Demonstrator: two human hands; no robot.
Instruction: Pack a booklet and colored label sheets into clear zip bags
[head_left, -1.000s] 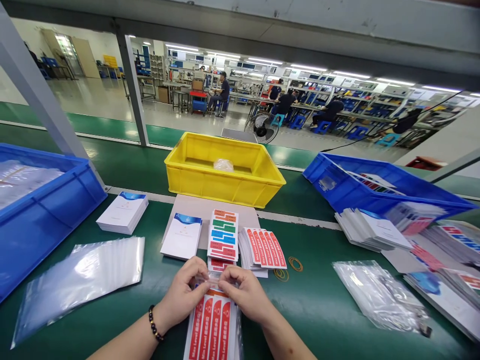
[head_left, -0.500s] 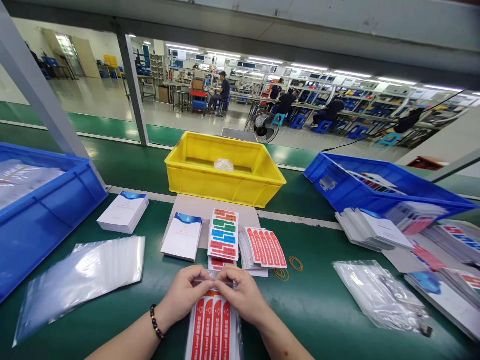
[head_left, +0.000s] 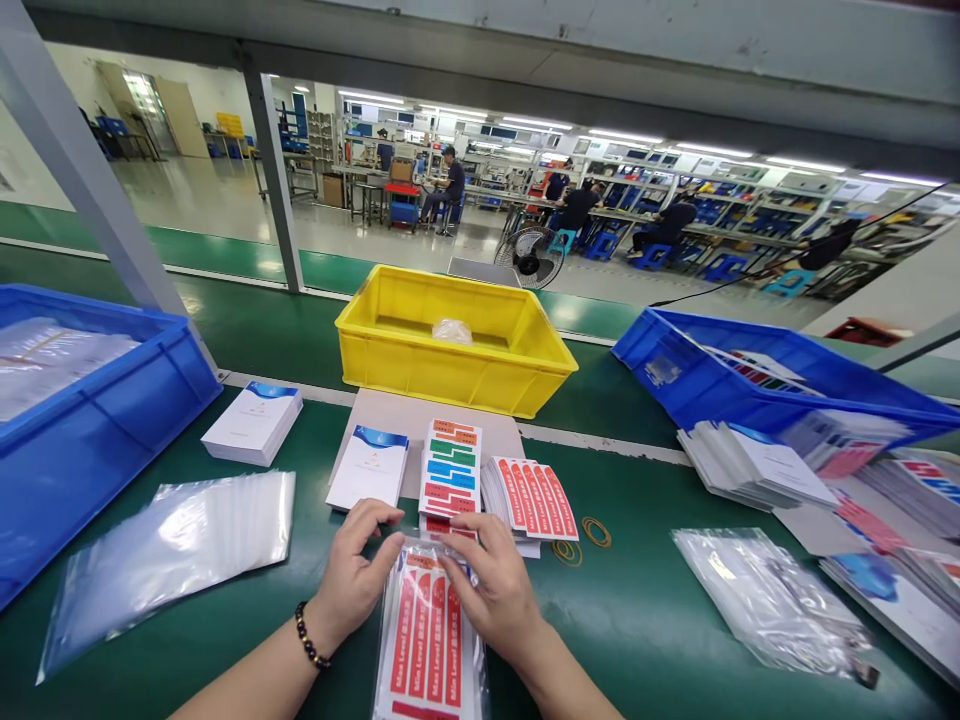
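Note:
A clear plastic bag point(head_left: 431, 650) with red and white sticker sheets inside lies on the green table close to me. My left hand point(head_left: 364, 565) is at the bag's top left corner, thumb and index finger apart, the thumb at the edge. Across the top right of the bag is my right hand point(head_left: 491, 580), thumb and fingers gripping near its opening. Just beyond are a stack of multicoloured sticker sheets point(head_left: 450, 465), a fanned stack of red sticker sheets point(head_left: 536, 497) and a pile of white booklets point(head_left: 367, 468).
A yellow bin point(head_left: 450, 370) stands behind the stacks. Blue bins point(head_left: 112, 420) point(head_left: 675, 385) flank it. Empty clear bags point(head_left: 180, 550) lie left, beside more booklets point(head_left: 253, 422). Bagged parts point(head_left: 765, 590) lie right; rubber bands point(head_left: 596, 532) sit near the red stickers.
Both hands were pinched together at the top of the bag. They have moved apart, the left hand opening and shifting left, the right staying at the bag's top right.

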